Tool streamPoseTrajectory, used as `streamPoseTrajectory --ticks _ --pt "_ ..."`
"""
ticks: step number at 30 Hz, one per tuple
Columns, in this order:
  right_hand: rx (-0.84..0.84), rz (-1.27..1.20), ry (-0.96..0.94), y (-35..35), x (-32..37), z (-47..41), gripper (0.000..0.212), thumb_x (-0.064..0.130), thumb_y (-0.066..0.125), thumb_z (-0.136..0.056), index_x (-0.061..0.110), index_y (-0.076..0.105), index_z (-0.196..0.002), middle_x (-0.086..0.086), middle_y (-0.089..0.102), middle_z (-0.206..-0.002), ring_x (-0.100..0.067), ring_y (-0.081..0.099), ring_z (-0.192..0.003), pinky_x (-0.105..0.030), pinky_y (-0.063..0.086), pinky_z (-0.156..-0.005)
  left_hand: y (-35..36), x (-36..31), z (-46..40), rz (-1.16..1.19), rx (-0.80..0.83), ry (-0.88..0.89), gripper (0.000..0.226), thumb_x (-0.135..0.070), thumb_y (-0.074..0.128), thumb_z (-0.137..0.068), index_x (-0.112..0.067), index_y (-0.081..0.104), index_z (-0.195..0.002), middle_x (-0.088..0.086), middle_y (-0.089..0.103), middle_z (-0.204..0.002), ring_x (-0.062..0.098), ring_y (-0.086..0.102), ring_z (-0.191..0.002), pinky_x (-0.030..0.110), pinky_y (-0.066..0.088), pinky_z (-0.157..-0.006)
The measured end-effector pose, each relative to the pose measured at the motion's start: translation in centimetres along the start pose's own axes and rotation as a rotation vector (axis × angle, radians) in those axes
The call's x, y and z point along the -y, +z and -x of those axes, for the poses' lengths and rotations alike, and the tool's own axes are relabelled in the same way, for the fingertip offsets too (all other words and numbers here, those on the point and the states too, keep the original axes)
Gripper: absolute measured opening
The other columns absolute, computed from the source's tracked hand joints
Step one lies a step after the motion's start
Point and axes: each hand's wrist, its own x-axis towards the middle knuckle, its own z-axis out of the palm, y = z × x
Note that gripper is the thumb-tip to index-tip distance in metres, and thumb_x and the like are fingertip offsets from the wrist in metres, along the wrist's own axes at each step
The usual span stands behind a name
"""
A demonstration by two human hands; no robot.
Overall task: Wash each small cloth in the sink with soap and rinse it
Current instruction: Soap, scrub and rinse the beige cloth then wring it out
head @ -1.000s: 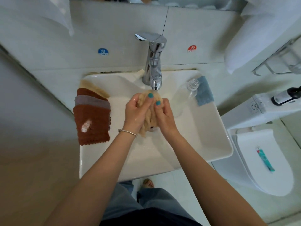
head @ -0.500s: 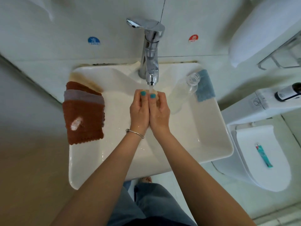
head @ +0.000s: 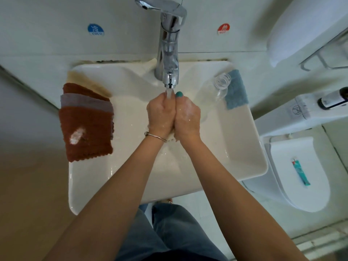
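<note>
My left hand [head: 161,113] and my right hand [head: 187,116] are pressed together under the chrome tap [head: 169,46], squeezing a small beige cloth [head: 171,137] between them. Only a frayed bit of that cloth shows below my wrists. Water runs from the spout onto my fingers. Both hands are wet and soapy, held over the white sink [head: 90,185]. A stack of cloths lies on the sink's left rim: a rust-brown one [head: 84,132] with a white soap smear on top, grey, brown and beige ones behind it. A blue cloth [head: 235,90] lies on the right rim.
A clear plastic bottle [head: 214,91] lies in the basin beside the blue cloth. A white toilet [head: 301,172] with a teal tube [head: 300,172] on its lid stands to the right. White towels hang at upper right. Cold and hot stickers mark the wall.
The beige cloth, loosely rubbed between my hands a second ago, is now squeezed tight inside them directly under the running water. The view has moved closer to the sink.
</note>
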Motion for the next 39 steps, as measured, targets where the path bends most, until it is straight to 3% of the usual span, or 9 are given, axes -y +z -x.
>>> streamPoseTrajectory --ticks 5,10,13,18,23,27,33,36,39 --pt "0.083 -0.196 0.08 1.1 0.7 1.2 0.032 0.039 0.054 -0.096 0.015 0.05 -0.075 0.001 0.057 -0.072 -0.011 0.055 -0.069 -0.033 0.048 -0.069 -2.0 -0.3 0.3 0.161 -0.035 -0.096 0.033 -0.023 0.053 -0.098 -0.017 0.05 -0.066 -0.011 0.053 -0.06 0.003 0.048 -0.06 0.022 0.043 -0.062" --pt "0.192 -0.25 -0.058 2.7 0.5 2.9 0.004 0.036 0.064 -0.09 0.039 0.061 -0.09 -0.007 0.064 -0.1 -0.023 0.063 -0.097 -0.041 0.053 -0.087 -6.2 0.5 1.5 0.268 -0.036 -0.05 0.026 -0.021 0.05 -0.1 -0.017 0.049 -0.074 -0.011 0.054 -0.07 -0.007 0.05 -0.062 0.013 0.042 -0.063" --pt "0.121 -0.336 0.054 -0.3 -0.8 3.3 0.01 0.027 0.068 -0.091 0.022 0.065 -0.099 -0.011 0.064 -0.108 -0.021 0.064 -0.097 -0.033 0.054 -0.084 -5.2 0.8 2.3 0.201 0.07 -0.051 0.021 -0.023 0.062 -0.094 -0.021 0.055 -0.075 -0.002 0.056 -0.08 -0.001 0.051 -0.069 0.016 0.043 -0.067" --pt "0.048 -0.48 0.128 -2.9 -1.5 3.1 0.008 0.021 0.066 -0.091 0.016 0.065 -0.097 0.005 0.069 -0.085 -0.006 0.065 -0.08 -0.026 0.055 -0.077 -3.1 -0.3 2.8 0.162 0.201 -0.001 0.022 -0.014 0.069 -0.088 -0.018 0.056 -0.071 -0.018 0.056 -0.06 -0.002 0.049 -0.061 0.014 0.043 -0.062" --pt "0.134 -0.469 0.101 0.4 0.8 3.5 0.011 0.02 0.069 -0.09 0.013 0.063 -0.095 0.005 0.066 -0.081 -0.004 0.062 -0.071 -0.021 0.051 -0.068 -6.7 -0.4 1.5 0.281 0.04 -0.018 0.019 -0.005 0.064 -0.09 -0.014 0.06 -0.074 -0.014 0.061 -0.061 0.001 0.054 -0.062 0.016 0.046 -0.062" --pt "0.12 -0.514 0.136 0.6 0.9 3.7 0.012 0.023 0.067 -0.091 0.013 0.065 -0.098 0.0 0.068 -0.087 -0.013 0.064 -0.081 -0.033 0.053 -0.077 -7.1 -0.8 1.3 0.386 0.098 -0.088 0.027 0.009 0.051 -0.09 -0.009 0.056 -0.071 -0.011 0.06 -0.056 0.001 0.054 -0.056 0.015 0.045 -0.058" --pt "0.037 -0.241 0.061 -3.1 -1.6 2.8 0.014 0.043 0.066 -0.089 0.029 0.067 -0.086 0.013 0.064 -0.075 -0.003 0.058 -0.073 -0.03 0.048 -0.077 -3.8 -1.4 1.6 0.2 0.196 -0.038 0.013 -0.012 0.071 -0.086 -0.022 0.066 -0.083 -0.013 0.065 -0.073 -0.005 0.058 -0.067 0.014 0.048 -0.068" --pt "0.086 -0.242 0.017 -2.3 -0.9 2.6 0.008 0.025 0.066 -0.092 0.017 0.069 -0.092 0.009 0.065 -0.076 -0.001 0.058 -0.07 -0.023 0.049 -0.071 -4.5 -1.2 1.4 0.176 0.085 0.03 0.007 -0.018 0.065 -0.092 -0.021 0.063 -0.086 -0.01 0.064 -0.079 -0.007 0.058 -0.068 0.01 0.045 -0.066" --pt "0.081 -0.335 0.022 -0.5 0.7 2.6 0.007 0.021 0.065 -0.093 0.015 0.067 -0.096 0.005 0.067 -0.08 -0.004 0.062 -0.073 -0.024 0.053 -0.071 -5.3 -0.5 1.3 0.111 0.05 -0.01 0.02 -0.03 0.052 -0.1 -0.025 0.055 -0.081 -0.01 0.059 -0.073 -0.006 0.054 -0.063 0.012 0.044 -0.062"
